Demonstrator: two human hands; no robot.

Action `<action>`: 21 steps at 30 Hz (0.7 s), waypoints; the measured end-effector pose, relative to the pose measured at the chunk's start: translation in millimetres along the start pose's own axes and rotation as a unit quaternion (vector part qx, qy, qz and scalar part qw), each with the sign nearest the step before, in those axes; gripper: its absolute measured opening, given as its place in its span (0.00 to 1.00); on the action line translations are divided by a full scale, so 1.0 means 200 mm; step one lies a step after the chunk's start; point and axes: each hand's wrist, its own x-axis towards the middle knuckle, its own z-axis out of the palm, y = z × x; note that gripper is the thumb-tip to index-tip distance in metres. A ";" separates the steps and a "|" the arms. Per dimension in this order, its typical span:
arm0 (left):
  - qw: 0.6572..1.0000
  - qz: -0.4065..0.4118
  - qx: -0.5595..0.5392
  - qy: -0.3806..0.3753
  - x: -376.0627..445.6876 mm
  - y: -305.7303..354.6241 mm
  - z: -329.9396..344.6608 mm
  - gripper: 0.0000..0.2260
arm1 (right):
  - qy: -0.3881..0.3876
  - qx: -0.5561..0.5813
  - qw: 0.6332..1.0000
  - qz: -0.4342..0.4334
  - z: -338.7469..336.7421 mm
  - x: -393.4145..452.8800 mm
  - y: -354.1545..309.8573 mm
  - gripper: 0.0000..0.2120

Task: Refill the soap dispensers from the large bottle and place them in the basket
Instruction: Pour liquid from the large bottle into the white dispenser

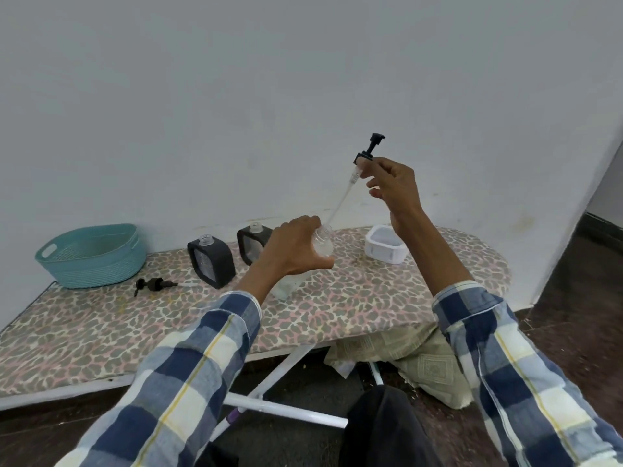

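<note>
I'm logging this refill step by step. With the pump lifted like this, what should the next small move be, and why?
Probably lift the pump a little higher, until its tube clears the neck of the clear bottle, then set it aside. The right hand holds the pump, the tube's end is at the mouth, and the left hand steadies the tilted bottle.

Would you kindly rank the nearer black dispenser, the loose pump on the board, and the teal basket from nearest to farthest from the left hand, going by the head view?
Measured from the left hand, which holds the clear bottle:
1. Nearer black dispenser, uncapped, just to its left.
2. Loose pump, lying on the board farther left.
3. Teal basket, at the far left end by the wall.
</note>
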 end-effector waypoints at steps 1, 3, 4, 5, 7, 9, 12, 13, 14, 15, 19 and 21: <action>1.000 0.004 0.005 -0.007 0.01 0.01 0.01 0.25 | 0.007 0.007 1.000 0.004 -0.05 0.00 0.00 0.08; 1.000 0.008 0.008 -0.013 0.03 0.02 0.02 0.26 | 0.025 -0.009 1.000 -0.006 -0.12 0.01 0.01 0.07; 1.000 0.009 0.010 -0.015 0.03 0.02 0.02 0.26 | 0.035 -0.019 0.999 -0.013 -0.15 0.01 0.01 0.08; 1.000 0.009 0.011 -0.016 0.03 0.02 0.03 0.27 | 0.050 -0.027 0.998 -0.021 -0.16 0.01 0.02 0.09; 1.000 0.011 0.012 -0.012 0.03 0.03 0.03 0.27 | 0.075 -0.036 0.996 -0.039 -0.17 0.00 0.04 0.11; 1.000 0.009 0.006 -0.008 0.03 0.03 0.03 0.28 | 0.075 -0.027 0.996 -0.050 -0.15 -0.02 0.05 0.10; 1.000 0.000 -0.002 0.007 0.01 0.03 0.02 0.27 | 0.073 -0.029 0.996 -0.045 -0.13 -0.04 0.08 0.11; 1.000 -0.003 -0.007 0.006 0.01 0.04 0.02 0.27 | 0.079 -0.034 0.995 -0.041 -0.12 -0.04 0.09 0.11; 1.000 -0.005 -0.008 0.004 0.01 0.04 0.02 0.27 | 0.085 -0.038 0.995 -0.037 -0.12 -0.04 0.10 0.11; 1.000 -0.006 -0.004 0.003 0.00 0.04 0.01 0.28 | 0.090 -0.031 0.995 -0.030 -0.11 -0.05 0.12 0.11; 1.000 -0.006 0.003 -0.009 0.00 0.04 0.02 0.27 | 0.126 -0.027 0.991 -0.026 -0.11 -0.05 0.16 0.13; 1.000 -0.010 0.014 -0.011 0.01 0.04 0.03 0.27 | 0.135 0.003 0.991 -0.025 -0.11 -0.04 0.18 0.17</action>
